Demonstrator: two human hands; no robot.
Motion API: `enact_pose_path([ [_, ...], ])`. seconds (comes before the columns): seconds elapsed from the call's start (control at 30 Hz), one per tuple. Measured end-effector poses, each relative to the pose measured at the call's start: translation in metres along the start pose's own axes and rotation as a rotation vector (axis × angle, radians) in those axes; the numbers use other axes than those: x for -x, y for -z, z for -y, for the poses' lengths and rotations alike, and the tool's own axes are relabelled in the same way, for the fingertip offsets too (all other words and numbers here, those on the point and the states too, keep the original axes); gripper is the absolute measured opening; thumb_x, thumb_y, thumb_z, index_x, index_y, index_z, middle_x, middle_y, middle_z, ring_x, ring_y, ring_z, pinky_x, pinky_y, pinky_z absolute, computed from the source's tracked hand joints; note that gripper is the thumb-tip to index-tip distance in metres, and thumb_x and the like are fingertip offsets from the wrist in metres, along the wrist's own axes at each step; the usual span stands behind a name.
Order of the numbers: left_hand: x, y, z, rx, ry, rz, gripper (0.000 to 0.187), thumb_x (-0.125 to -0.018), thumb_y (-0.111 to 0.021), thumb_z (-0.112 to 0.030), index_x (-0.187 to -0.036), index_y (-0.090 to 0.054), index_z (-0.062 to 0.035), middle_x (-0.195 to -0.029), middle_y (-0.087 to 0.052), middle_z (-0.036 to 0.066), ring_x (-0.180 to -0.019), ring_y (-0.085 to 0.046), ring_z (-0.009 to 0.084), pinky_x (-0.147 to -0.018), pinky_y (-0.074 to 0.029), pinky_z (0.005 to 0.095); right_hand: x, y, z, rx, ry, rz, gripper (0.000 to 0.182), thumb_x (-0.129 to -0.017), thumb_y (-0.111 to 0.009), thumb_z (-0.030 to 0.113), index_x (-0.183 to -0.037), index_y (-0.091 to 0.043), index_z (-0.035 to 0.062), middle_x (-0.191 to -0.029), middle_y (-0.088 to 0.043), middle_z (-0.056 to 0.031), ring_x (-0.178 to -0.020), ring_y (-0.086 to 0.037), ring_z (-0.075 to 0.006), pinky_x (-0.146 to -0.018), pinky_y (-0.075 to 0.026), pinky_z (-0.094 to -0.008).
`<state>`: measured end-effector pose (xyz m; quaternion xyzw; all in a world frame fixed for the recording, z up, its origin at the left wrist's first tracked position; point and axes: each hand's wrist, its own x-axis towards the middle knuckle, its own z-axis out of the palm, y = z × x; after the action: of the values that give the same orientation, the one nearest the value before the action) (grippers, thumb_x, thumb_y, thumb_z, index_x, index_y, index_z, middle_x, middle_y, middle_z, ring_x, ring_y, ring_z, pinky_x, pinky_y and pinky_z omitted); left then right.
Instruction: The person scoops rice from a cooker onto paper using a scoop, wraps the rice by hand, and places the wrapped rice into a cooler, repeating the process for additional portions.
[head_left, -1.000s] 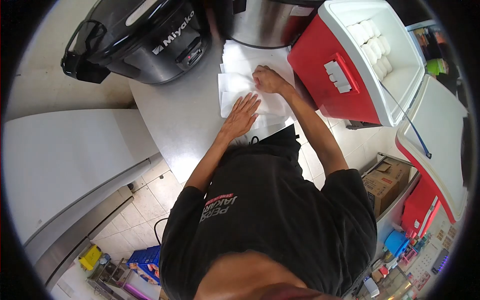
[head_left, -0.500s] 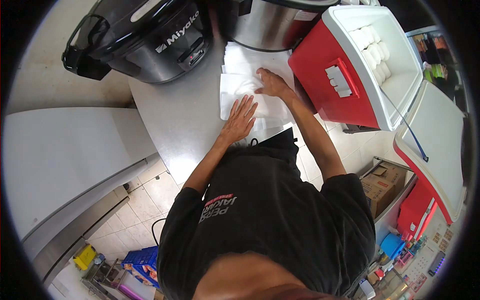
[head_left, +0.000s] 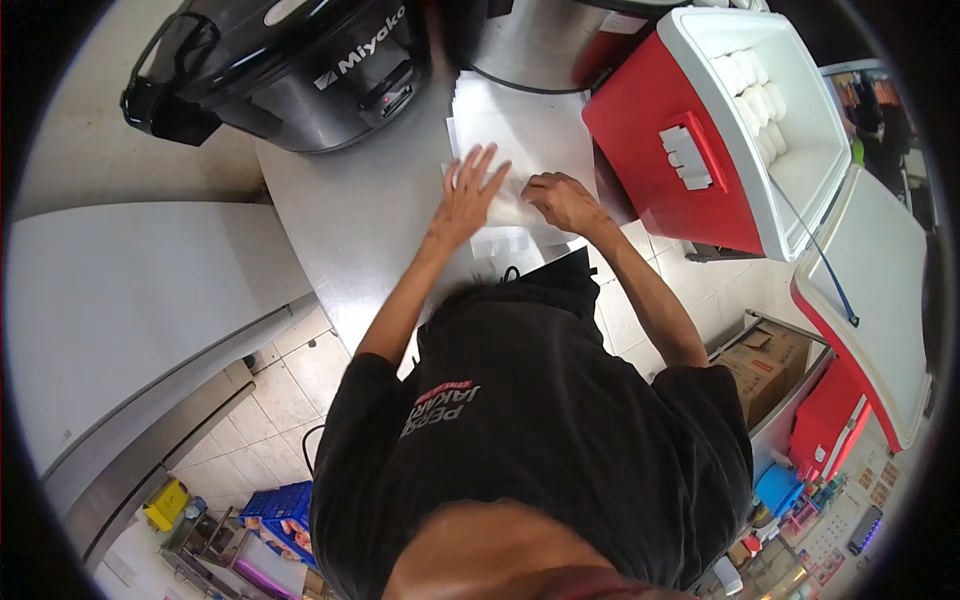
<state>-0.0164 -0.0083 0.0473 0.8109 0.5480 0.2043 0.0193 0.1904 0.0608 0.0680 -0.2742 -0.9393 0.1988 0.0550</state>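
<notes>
A stack of white paper sheets [head_left: 530, 125] lies on the metal table, in front of a steel cooker. My left hand [head_left: 468, 198] is over the left side of the sheets with its fingers spread and nothing in it. Just to its right, my right hand [head_left: 563, 203] has its fingers curled at a whitish piece of paper or wrap [head_left: 510, 207] that lies between both hands. What the right fingertips grip is too small to make out.
A black Miyako rice cooker [head_left: 340, 90] stands at the back left, the steel cooker [head_left: 540, 45] behind the sheets. On the right, an open red cooler [head_left: 650, 140] holds several white wrapped bundles [head_left: 750, 100]. Its lid [head_left: 870, 300] hangs open. Cardboard boxes [head_left: 765, 370] sit lower right.
My left hand has lifted and moved up, its fingers spreading. My right hand has shifted slightly right and down, its fingers now curled. The whitish piece between them looks smaller and more folded.
</notes>
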Motion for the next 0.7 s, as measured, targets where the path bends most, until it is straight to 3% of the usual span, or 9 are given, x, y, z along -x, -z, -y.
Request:
enact_pose_path([
  [0.07, -0.015, 0.02, 0.008, -0.215, -0.114, 0.004, 0.059, -0.074, -0.05, 0.0, -0.131, -0.046, -0.0119, -0.142, -0.036, 0.011, -0.135, -0.028, 0.0248, -0.107, -0.026, 0.0418, 0.009, -0.013, -0.007, 0.024, 0.054, -0.067, 0.012, -0.078, -0.058, 0.004, -0.089, -0.061, 0.0047, -0.095, -0.062, -0.0076, -0.089, -0.06, -0.0278, -0.08, -0.047, -0.038],
  [0.1, -0.016, 0.014, 0.017, -0.149, -0.208, 0.002, 0.05, -0.073, -0.049, 0.002, -0.121, -0.053, -0.0118, -0.133, -0.044, 0.008, -0.127, -0.037, 0.023, -0.102, -0.033, 0.0401, 0.013, -0.017, -0.009, 0.023, 0.053, -0.068, 0.012, -0.078, -0.058, 0.004, -0.089, -0.061, 0.0047, -0.095, -0.062, -0.0076, -0.089, -0.06, -0.0278, -0.08, -0.047, -0.038],
  [0.13, -0.013, 0.014, 0.023, -0.149, -0.208, 0.005, 0.05, -0.073, -0.049, 0.002, -0.121, -0.053, -0.0118, -0.133, -0.044, 0.008, -0.127, -0.037, 0.023, -0.102, -0.033, 0.0401, 0.016, -0.022, -0.01, 0.052, 0.071, -0.079, 0.015, -0.074, -0.056, 0.004, -0.088, -0.061, 0.0051, -0.095, -0.061, -0.0073, -0.091, -0.059, -0.0262, -0.082, -0.047, -0.0374],
  [0.2, -0.009, 0.013, 0.034, 0.024, -0.195, 0.41, 0.033, -0.074, -0.05, 0.0, -0.106, -0.057, -0.0092, -0.118, -0.051, 0.005, -0.115, -0.046, 0.0209, -0.095, -0.039, 0.0365, 0.019, -0.029, -0.014, 0.082, 0.088, -0.098, 0.018, -0.07, -0.054, 0.003, -0.087, -0.061, 0.0055, -0.096, -0.06, -0.007, -0.093, -0.059, -0.0246, -0.084, -0.046, -0.0368],
  [0.3, 0.007, 0.011, 0.043, 0.056, -0.239, 0.32, 0.02, -0.075, -0.051, -0.002, -0.094, -0.057, -0.0065, -0.107, -0.052, 0.004, -0.104, -0.05, 0.0205, -0.091, -0.044, 0.0331, 0.024, -0.038, -0.02, 0.054, 0.076, -0.137, 0.02, -0.07, -0.054, 0.004, -0.088, -0.06, 0.0061, -0.097, -0.06, -0.0062, -0.095, -0.058, -0.0235, -0.085, -0.046, -0.0358],
  [0.47, 0.025, -0.008, 0.051, 0.131, -0.257, 0.346, 0.019, -0.075, -0.051, -0.002, -0.093, -0.057, -0.0057, -0.108, -0.053, 0.003, -0.105, -0.049, 0.0207, -0.093, -0.045, 0.0319, 0.032, -0.047, -0.022, 0.171, 0.128, -0.182, 0.022, -0.069, -0.055, 0.008, -0.09, -0.059, 0.0067, -0.099, -0.059, -0.0049, -0.099, -0.055, -0.022, -0.087, -0.043, -0.0348],
  [0.63, 0.037, -0.02, 0.056, 0.231, -0.233, 0.347, 0.024, -0.074, -0.053, -0.002, -0.098, -0.058, -0.0039, -0.11, -0.054, 0.004, -0.106, -0.05, 0.0226, -0.093, -0.045, 0.0332, 0.037, -0.06, -0.026, 0.095, 0.081, -0.164, 0.021, -0.071, -0.055, 0.009, -0.092, -0.059, 0.0062, -0.104, -0.059, -0.0052, -0.101, -0.054, -0.0234, -0.089, -0.042, -0.0358],
  [0.7, 0.045, -0.028, 0.053, 0.326, -0.124, 0.304, 0.03, -0.074, -0.053, -0.001, -0.103, -0.059, -0.0023, -0.114, -0.056, 0.004, -0.107, -0.052, 0.0245, -0.094, -0.044, 0.0339, 0.041, -0.058, -0.022, 0.044, 0.074, -0.16, 0.02, -0.072, -0.056, 0.01, -0.092, -0.059, 0.0059, -0.106, -0.058, -0.0055, -0.102, -0.053, -0.0245, -0.091, -0.041, -0.0368],
])
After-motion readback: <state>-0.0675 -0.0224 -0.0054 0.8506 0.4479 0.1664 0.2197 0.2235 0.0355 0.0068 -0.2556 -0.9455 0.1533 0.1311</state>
